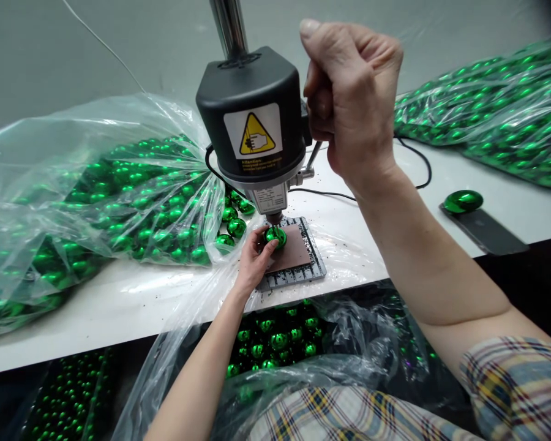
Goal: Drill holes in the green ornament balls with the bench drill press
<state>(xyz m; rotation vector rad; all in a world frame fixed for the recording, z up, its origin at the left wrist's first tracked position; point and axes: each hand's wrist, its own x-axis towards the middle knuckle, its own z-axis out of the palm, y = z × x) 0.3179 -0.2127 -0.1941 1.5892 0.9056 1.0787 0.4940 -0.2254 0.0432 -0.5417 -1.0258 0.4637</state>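
A black drill press (252,116) with a yellow warning label stands over a metal base plate (319,257). On the plate lies a brownish pad (294,248). My left hand (256,254) grips a shiny green ball (278,237) on the pad, directly under the chuck (274,218). The tip of the tool is too small to make out against the ball. My right hand (351,92) is raised at the right side of the press head, its fingers wrapped round the end of the metal lever (313,158).
Clear bags of green balls lie at the left (133,202) and back right (496,116). Loose balls (236,227) sit left of the press. Another ball (463,201) touches a phone (487,231) at right. An open bag of balls (280,340) hangs below the table edge.
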